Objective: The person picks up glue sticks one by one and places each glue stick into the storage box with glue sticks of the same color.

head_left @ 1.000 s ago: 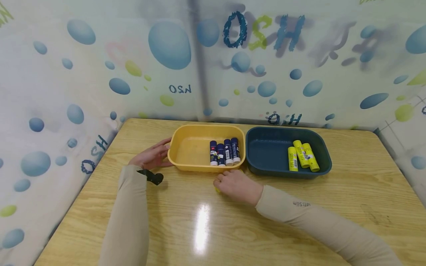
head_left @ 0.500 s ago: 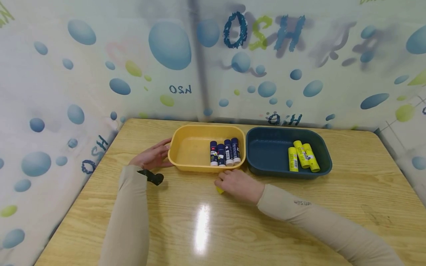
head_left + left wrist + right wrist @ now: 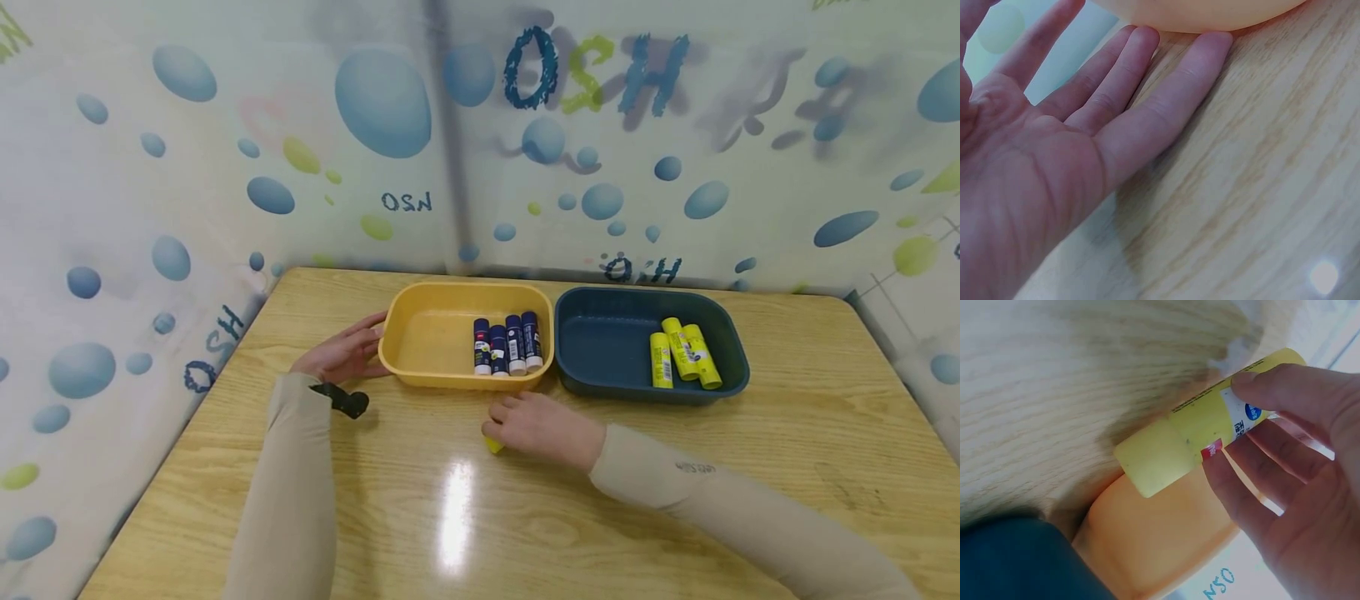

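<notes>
My right hand [image 3: 536,427] pinches a yellow glue stick [image 3: 1200,425] between thumb and fingers, just in front of the two bins. In the head view only the glue stick's end shows below the fingers; the right wrist view shows its label and paler end. My left hand [image 3: 345,352] has its fingers spread, with fingertips against the left end of the yellow bin [image 3: 431,333]. Several navy glue sticks [image 3: 514,343] lie side by side in that bin's right part. Three yellow glue sticks [image 3: 681,352] lie in the right part of the dark blue bin [image 3: 603,337].
Both bins stand side by side near the back of the wooden table [image 3: 405,500]. Behind it hangs a white backdrop [image 3: 480,208] printed with blue and green drops. A black strap [image 3: 341,398] crosses the left wrist.
My right hand has drawn slightly back from the yellow bin, towards the table's front, with the glue stick. More of the stick's yellow end shows. The left hand and both bins stay put.
</notes>
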Motion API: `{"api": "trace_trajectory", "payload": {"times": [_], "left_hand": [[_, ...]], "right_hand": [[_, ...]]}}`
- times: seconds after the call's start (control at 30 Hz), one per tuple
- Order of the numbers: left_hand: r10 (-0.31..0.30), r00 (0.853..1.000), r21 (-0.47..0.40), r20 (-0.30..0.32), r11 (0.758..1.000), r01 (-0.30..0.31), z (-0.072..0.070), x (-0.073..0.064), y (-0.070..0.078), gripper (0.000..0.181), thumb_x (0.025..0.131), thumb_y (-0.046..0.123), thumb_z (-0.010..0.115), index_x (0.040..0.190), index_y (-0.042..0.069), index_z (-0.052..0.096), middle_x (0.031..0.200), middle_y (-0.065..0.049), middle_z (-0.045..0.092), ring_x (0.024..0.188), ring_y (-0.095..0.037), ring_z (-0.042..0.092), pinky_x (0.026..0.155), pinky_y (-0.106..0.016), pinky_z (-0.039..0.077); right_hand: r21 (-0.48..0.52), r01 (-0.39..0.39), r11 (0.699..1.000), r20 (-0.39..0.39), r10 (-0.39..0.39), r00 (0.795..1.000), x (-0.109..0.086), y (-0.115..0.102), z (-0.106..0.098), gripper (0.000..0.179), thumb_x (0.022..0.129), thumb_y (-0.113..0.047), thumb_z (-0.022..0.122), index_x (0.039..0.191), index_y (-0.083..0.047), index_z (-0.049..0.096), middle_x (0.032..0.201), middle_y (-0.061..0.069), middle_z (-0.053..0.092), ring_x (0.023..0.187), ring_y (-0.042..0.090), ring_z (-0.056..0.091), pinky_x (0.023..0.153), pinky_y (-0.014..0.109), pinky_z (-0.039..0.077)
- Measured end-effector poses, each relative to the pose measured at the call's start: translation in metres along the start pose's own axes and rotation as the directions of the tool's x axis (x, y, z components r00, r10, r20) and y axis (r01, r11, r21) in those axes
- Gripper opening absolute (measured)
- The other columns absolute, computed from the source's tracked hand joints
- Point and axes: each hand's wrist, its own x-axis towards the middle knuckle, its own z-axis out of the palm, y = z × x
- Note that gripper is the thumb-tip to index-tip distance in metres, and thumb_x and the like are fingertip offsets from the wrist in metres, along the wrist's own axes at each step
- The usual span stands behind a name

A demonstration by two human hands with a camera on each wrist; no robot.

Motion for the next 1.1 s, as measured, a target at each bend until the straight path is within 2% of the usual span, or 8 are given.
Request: {"api": "trace_trajectory", "payload": {"times": [0.2,0.4,0.63,0.87,1.1], "left_hand": [[-0.005,1.0,-0.016,-0.001,1.0,0.005,0.0,0.0,0.0,0.054,0.107,0.019,0.034,0.157,0.02,0.012,0.156,-0.01,0.024,0.119,-0.014,0.051,0.097,-0.052,0.043],[-0.002,1.0,-0.009,-0.008,1.0,0.001,0.0,0.0,0.0,0.054,0.107,0.02,0.035,0.157,0.02,0.014,0.155,-0.01,0.026,0.119,-0.014,0.051,0.097,-0.052,0.044],[-0.009,1.0,-0.013,-0.028,1.0,0.009,0.0,0.001,0.0,0.054,0.106,0.021,0.04,0.156,0.021,0.017,0.154,-0.009,0.028,0.119,-0.015,0.052,0.096,-0.053,0.044],[-0.004,1.0,-0.006,-0.011,1.0,0.004,0.0,0.001,-0.001,0.053,0.107,0.02,0.037,0.156,0.02,0.017,0.155,-0.011,0.024,0.121,-0.016,0.049,0.096,-0.052,0.044],[-0.007,1.0,-0.033,-0.018,0.999,0.007,-0.001,0.001,-0.001,0.054,0.106,0.021,0.04,0.155,0.02,0.018,0.151,-0.007,0.031,0.119,-0.016,0.05,0.095,-0.052,0.045]], "right_hand": [[-0.019,0.037,0.999,-0.016,-0.038,0.999,-0.004,-0.007,-0.006,0.023,0.09,-0.005,0.063,0.11,-0.016,0.062,0.098,-0.001,0.061,0.086,0.014,0.056,0.073,0.028,0.05],[-0.035,0.059,0.998,0.006,-0.059,0.998,-0.011,-0.014,-0.017,0.026,0.091,-0.005,0.064,0.114,-0.015,0.061,0.105,0.0,0.061,0.095,0.016,0.057,0.084,0.031,0.049],[-0.085,0.075,0.993,-0.063,-0.081,0.995,-0.025,-0.016,-0.025,0.018,0.094,-0.011,0.063,0.111,-0.016,0.062,0.102,-0.002,0.061,0.091,0.014,0.057,0.079,0.029,0.049],[-0.073,0.051,0.996,-0.064,-0.055,0.996,-0.045,-0.012,-0.03,0.022,0.092,-0.012,0.066,0.114,-0.016,0.064,0.104,0.0,0.062,0.095,0.016,0.057,0.081,0.031,0.049],[-0.081,0.035,0.996,-0.056,-0.04,0.998,-0.063,-0.003,-0.034,0.027,0.088,-0.011,0.071,0.113,-0.015,0.064,0.104,0.001,0.063,0.097,0.018,0.059,0.083,0.032,0.05]]}}
